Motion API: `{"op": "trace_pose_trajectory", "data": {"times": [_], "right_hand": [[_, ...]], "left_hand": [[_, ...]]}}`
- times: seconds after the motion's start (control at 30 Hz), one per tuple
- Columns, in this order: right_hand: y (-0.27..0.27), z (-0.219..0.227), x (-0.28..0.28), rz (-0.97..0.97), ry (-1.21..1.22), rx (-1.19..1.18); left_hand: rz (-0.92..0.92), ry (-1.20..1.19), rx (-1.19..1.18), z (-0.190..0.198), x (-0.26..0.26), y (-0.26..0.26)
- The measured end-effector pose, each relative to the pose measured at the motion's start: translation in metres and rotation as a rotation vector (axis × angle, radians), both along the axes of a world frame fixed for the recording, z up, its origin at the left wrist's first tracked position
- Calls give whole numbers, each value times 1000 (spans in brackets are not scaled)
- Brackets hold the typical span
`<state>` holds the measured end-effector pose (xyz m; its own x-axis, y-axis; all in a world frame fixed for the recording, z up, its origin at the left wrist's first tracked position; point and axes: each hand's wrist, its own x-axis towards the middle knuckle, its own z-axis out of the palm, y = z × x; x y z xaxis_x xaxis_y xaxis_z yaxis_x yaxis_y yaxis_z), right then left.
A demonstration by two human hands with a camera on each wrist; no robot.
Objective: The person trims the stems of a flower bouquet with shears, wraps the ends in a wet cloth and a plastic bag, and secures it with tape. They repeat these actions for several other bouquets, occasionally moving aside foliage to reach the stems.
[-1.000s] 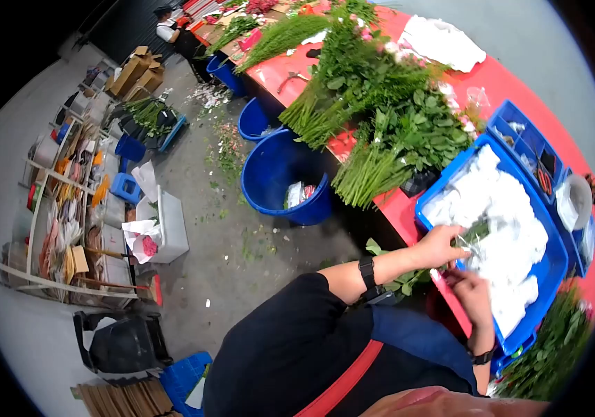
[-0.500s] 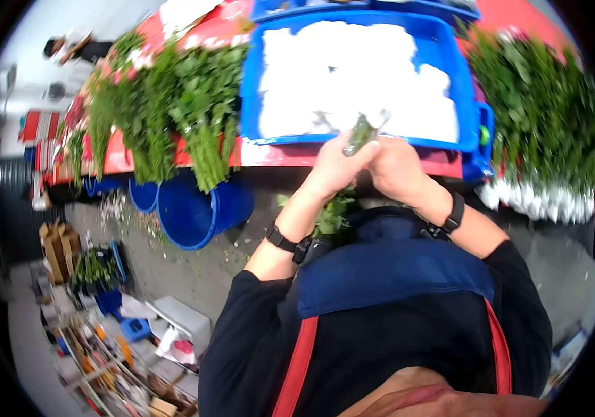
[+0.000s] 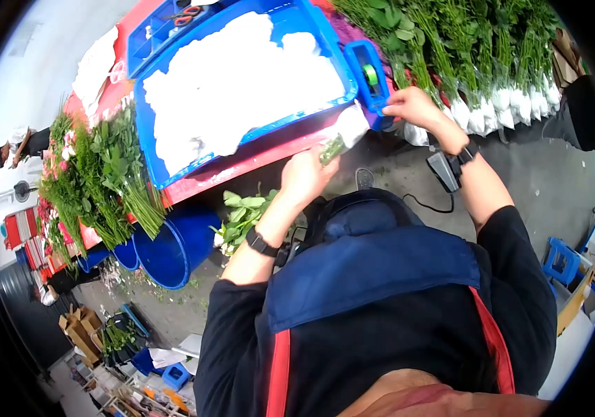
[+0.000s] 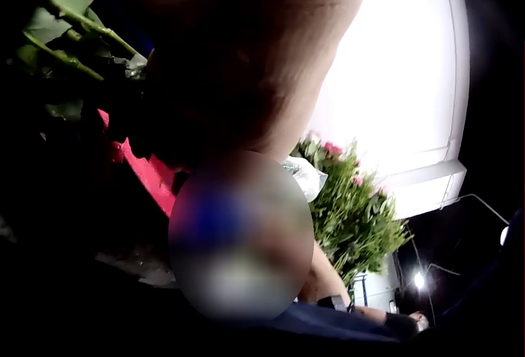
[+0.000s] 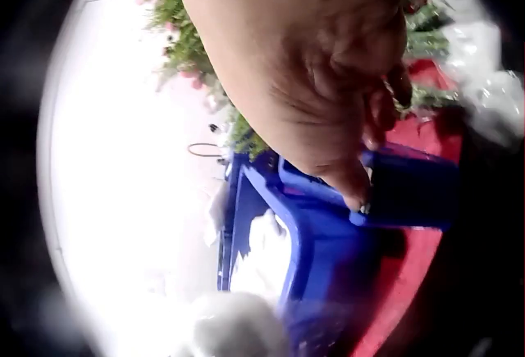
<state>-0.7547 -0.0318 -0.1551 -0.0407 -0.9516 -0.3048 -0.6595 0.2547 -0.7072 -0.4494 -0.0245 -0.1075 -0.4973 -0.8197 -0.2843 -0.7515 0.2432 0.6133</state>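
My left hand (image 3: 306, 177) grips the stems of a flower bunch below the blue tray's front edge. Its leaves (image 3: 245, 208) hang at lower left, with a few pale blooms. Toward the right the stem ends run into a clear plastic bag with white wet padding (image 3: 351, 126). At the tray's right side stands a blue tape dispenser (image 3: 378, 87) with a green-cored roll. My right hand (image 3: 419, 111) reaches to its near end, thumb and fingers pinching at the tape edge. In the right wrist view the thumb (image 5: 353, 189) lies against the dispenser's end.
The blue tray (image 3: 231, 144) of white padding sits on the red-covered table (image 3: 203, 179). Wrapped bunches (image 3: 481, 62) lie at the right, loose greenery (image 3: 106, 174) at the left. Scissors (image 3: 187, 15) rest in a divided box behind. Blue buckets (image 3: 165, 254) stand below the table.
The head view has swung to the right. My two hands, together at the stems before, have parted; the right has moved to the tape dispenser while the left keeps the bunch.
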Motion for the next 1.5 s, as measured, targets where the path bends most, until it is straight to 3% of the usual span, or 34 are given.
{"op": "trace_pose_trajectory", "data": {"times": [0.03,0.1,0.23,0.27,0.33,0.37,0.43,0.47,0.57,0.6,0.63,0.7,0.73,0.83,0.87,0.9,0.93,1.0,1.03,1.13,1.17,1.23,1.3,1.4,1.43,1.5], "right_hand": [[-4,-18,-1,-70,-129,24],[-3,17,15,-154,-276,46],[55,68,39,-17,-241,-174],[79,85,42,21,-320,-62],[116,51,32,35,-233,-11],[129,30,26,-14,-261,9],[131,13,21,-271,-702,-142],[131,12,21,-319,-721,-206],[113,9,7,-105,-725,-305],[96,-7,-11,120,-730,-276],[82,12,-7,112,-366,-324],[56,39,7,49,-53,-757],[50,36,7,94,-35,-738],[55,4,-7,485,337,-831],[67,3,-4,466,298,-723],[74,-9,-2,390,178,-810],[77,-37,3,235,-171,-682],[73,-46,10,214,-103,-477],[75,-28,20,352,84,-451],[82,8,46,382,-458,-42],[84,43,61,239,-923,257],[65,72,71,165,-1038,332],[48,93,80,54,-1020,444],[20,108,85,-64,-1064,631],[9,112,83,-17,-1133,675],[-14,118,78,171,-1044,645]], "left_hand": [[-50,-22,5,-15,-12,4],[-113,-125,190,-22,-42,8],[-183,-65,263,-52,-83,10],[-188,6,331,-52,-91,7],[-191,91,452,-33,-102,1],[-147,163,716,-8,-104,1],[-264,174,904,13,-106,10],[-290,184,979,15,-108,13],[-229,69,784,45,-109,19],[-201,84,745,43,-107,24],[-224,72,718,56,-107,28],[-297,142,558,53,-103,38],[-275,71,620,62,-105,38],[-232,119,492,61,-98,41],[-195,118,455,57,-96,41],[-160,117,420,52,-95,40],[-125,115,384,49,-94,39],[-51,56,221,43,-94,29],[8,29,142,37,-91,21],[162,-124,-55,31,-72,6],[175,-238,-106,18,-65,3],[65,-371,-122,5,-61,12],[28,-320,-263,-2,-55,20],[-45,-109,-258,2,-40,29],[-63,-164,-202,9,-39,33],[-94,-270,-89,33,-41,38]]}}
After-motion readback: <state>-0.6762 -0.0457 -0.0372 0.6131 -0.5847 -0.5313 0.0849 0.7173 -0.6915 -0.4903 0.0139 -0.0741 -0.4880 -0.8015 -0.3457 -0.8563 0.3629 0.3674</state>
